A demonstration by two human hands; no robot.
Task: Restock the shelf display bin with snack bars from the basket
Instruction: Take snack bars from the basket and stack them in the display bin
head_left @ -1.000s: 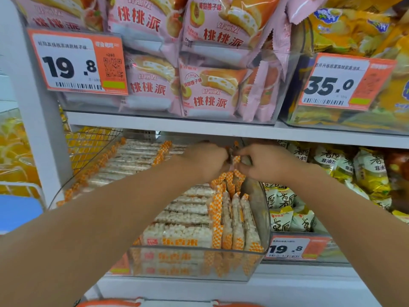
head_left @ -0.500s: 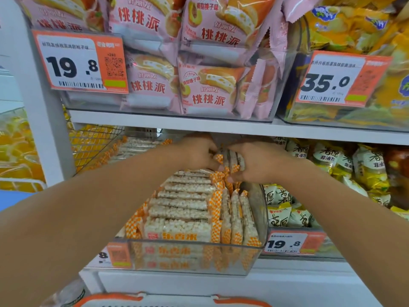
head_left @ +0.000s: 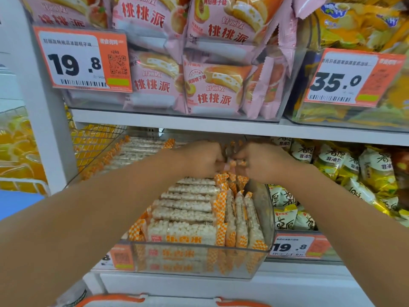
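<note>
Left hand (head_left: 202, 159): centre of the frame, reaching into the back of the bin, fingers curled and pinching the orange ends of some bars (head_left: 234, 162).
Right hand (head_left: 263, 161): just beside the left, knuckles toward us, fingers curled round the same small bunch of bars.
Held bars: only their orange-checked tips show between the two hands; how many, I cannot tell.
Bin (head_left: 199, 260): clear plastic, lower centre of the frame, on the lower shelf (head_left: 221, 286), its front wall toward us.
Stock in the bin (head_left: 186, 209): puffed-rice bars in clear wrappers with orange-checked ends, a stack lying flat across on the left side, a few more standing on edge along the right wall.
Basket (head_left: 172, 301): only an orange rim at the bottom edge of the frame.
Price tags: "19.8" (head_left: 83, 60) upper left, "35.0" (head_left: 352, 77) upper right, another "19.8" (head_left: 294, 245) lower right.
Upper shelf: pink pie packs (head_left: 212, 85) in a clear bin, yellow bags (head_left: 354, 25) to their right.
Right of the bin: yellow and white snack packets (head_left: 332, 162).
</note>
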